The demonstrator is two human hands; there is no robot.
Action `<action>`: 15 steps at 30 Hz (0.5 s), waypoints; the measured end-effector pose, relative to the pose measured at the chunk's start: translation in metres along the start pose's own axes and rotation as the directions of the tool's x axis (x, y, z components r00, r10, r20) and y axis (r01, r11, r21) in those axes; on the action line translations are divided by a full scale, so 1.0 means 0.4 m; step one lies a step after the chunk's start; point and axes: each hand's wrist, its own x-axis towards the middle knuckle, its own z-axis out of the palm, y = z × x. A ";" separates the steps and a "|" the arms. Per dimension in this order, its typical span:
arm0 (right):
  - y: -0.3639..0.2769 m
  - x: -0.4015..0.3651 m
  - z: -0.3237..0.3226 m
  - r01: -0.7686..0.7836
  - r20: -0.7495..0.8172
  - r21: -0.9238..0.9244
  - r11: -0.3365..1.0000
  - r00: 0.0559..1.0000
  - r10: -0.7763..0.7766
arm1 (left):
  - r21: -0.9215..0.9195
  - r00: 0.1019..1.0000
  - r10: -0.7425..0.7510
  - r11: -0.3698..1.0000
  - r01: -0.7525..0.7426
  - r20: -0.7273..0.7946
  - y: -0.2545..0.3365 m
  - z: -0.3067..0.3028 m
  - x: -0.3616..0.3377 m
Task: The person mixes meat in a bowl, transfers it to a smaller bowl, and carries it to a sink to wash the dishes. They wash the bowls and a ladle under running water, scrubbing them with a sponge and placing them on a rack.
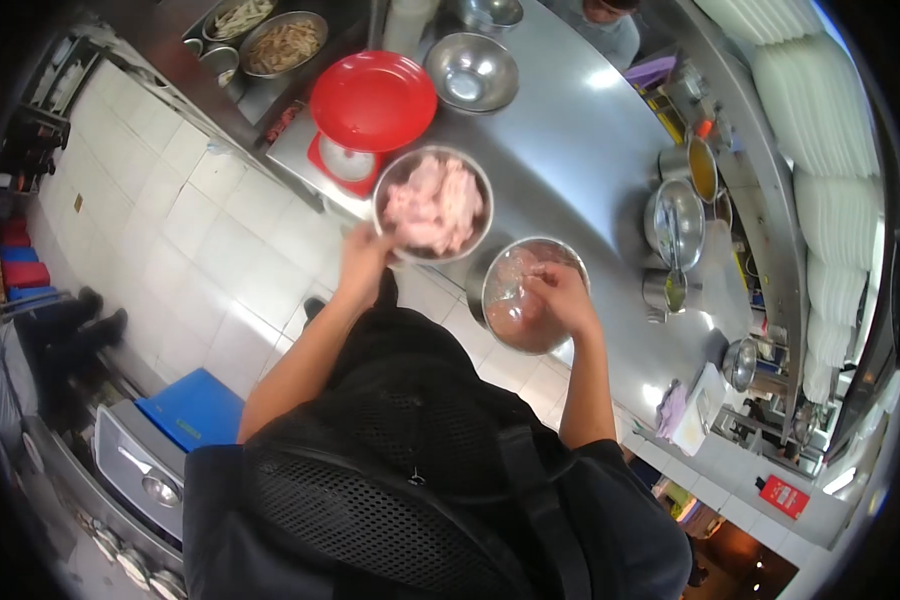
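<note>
In mid-frame, the left hand (366, 258) holds the rim of the meat bowl (475, 235), a good spot (likely heavy, hard and slick); the right hand (562, 296) is at the lower bowl (476, 296), grip unclear

Pale floor tiles (140, 180) spread beside a long steel counter (590, 150) catching bright glare (602, 78).

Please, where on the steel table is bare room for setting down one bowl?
Widest patch of steel table: between the empty bowl beside the red scale and the orange-filled pot. Smaller: between the right hand and the purple cloth. Crowded: around the scale.
</note>
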 end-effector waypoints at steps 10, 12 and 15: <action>0.078 0.047 0.048 -0.076 -0.033 -0.442 0.894 0.997 0.069 | -0.038 0.938 -0.134 0.991 0.128 -0.321 -0.083 -0.594 -0.163; 0.081 0.046 0.056 -0.116 -0.079 -0.572 0.812 0.993 0.086 | -0.052 0.903 -0.116 0.993 0.103 -0.414 -0.127 -0.682 -0.131; 0.170 0.058 0.013 -0.304 -0.200 -0.495 0.814 0.952 0.233 | -0.072 0.808 -0.163 0.986 0.149 -0.567 -0.240 -0.799 -0.008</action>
